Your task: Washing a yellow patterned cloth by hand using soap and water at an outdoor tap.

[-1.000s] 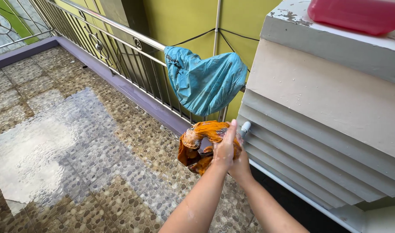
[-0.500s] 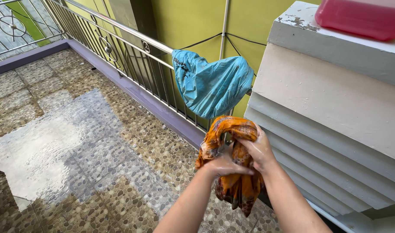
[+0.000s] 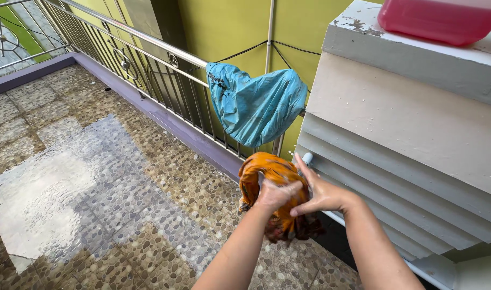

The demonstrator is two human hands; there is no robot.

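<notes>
Both hands close their grip on one orange patterned cloth (image 3: 272,188), bunched and twisted into a damp-looking wad held in the air above the floor, just in front of the stepped white wall. The left hand (image 3: 275,194) clamps the front of the wad with its fingers curled over the fabric, while the right hand (image 3: 321,194) wraps around the far side, its fingers spread across the top; the opposed hold looks like wringing, judged from the twisted folds and the loose dark end hanging below.

One blue cloth (image 3: 256,104) is draped over the metal railing (image 3: 143,51) behind, spread out as if to dry. Beneath the hands, the pebble-tiled floor (image 3: 165,204) carries one broad wet patch (image 3: 57,188) that shines pale. To the right, the stepped white wall (image 3: 395,139) rises to a ledge, where one red plastic basin (image 3: 444,21) sits at the top edge, only partly in view.
</notes>
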